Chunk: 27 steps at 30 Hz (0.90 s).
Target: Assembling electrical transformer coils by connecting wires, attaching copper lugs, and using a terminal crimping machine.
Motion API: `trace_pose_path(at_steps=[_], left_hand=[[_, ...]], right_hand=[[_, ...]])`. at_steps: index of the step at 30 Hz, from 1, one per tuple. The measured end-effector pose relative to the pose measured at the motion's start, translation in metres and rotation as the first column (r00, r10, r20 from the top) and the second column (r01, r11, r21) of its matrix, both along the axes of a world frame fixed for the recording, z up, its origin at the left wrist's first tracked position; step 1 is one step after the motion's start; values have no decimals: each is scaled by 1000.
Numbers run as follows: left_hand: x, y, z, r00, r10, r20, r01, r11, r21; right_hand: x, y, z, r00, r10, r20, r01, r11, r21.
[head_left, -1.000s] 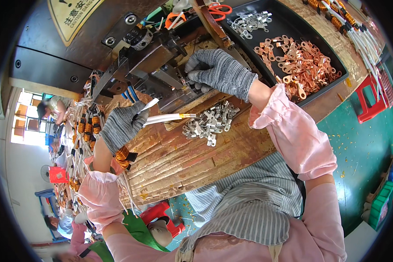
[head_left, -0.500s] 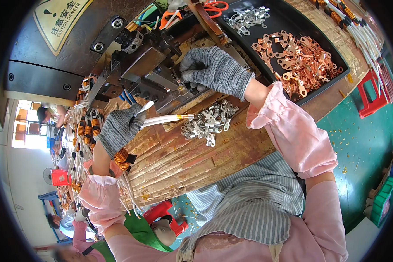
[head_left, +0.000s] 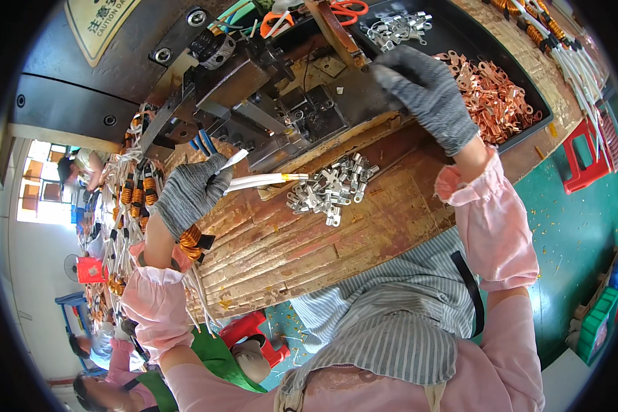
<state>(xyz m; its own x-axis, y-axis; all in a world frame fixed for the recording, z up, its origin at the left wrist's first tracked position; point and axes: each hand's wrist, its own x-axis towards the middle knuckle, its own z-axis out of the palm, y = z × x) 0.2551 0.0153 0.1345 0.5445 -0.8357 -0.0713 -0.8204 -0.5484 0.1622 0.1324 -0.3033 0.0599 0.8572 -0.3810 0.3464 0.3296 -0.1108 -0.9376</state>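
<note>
My left hand, in a grey knit glove, is closed around white cables beside the press. Their bare copper ends point right, and another white cable end sticks up past the thumb. A copper-wound coil hangs below that hand. My right hand, also gloved, hovers at the left edge of the black tray; its fingers are loosely bent and slightly blurred, with nothing visible between them. Near the cable ends, silver cable lugs lie heaped on the wooden bench. Copper lugs fill much of the tray.
The metal press stands at the bench's far side. More silver lugs and orange-handled scissors are at the back. Coils with white leads pile up at left. A red stool stands right; co-workers sit at lower left.
My right hand has left the press die and moved right to the tray's edge, uncovering the die. The left hand keeps its hold on the cables, almost unmoved. The view has shifted slightly.
</note>
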Motion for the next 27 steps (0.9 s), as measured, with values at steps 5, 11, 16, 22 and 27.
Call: trace_pose_path(at_steps=[5,11,16,22,27], left_hand=[[-7,-7,5,999,10,52,-13,998,58],[-14,8,2,998,-56,20,57,996,-67],[-69,19,2,897,-252,364,243,967,70],[-150,42,-52,841,-345,416,337,937,95],[-173,41,-81,785,-365,501,469,878,-95]], right_hand=[[-10,-18,-15,986,-153,-68,159,983,93],[-11,-13,-11,961,-266,-74,271,961,58],[-26,-7,3,999,-32,-44,36,994,107],[-16,94,31,555,763,-333,-819,572,-55],[6,208,3,139,669,-730,-981,192,-11]])
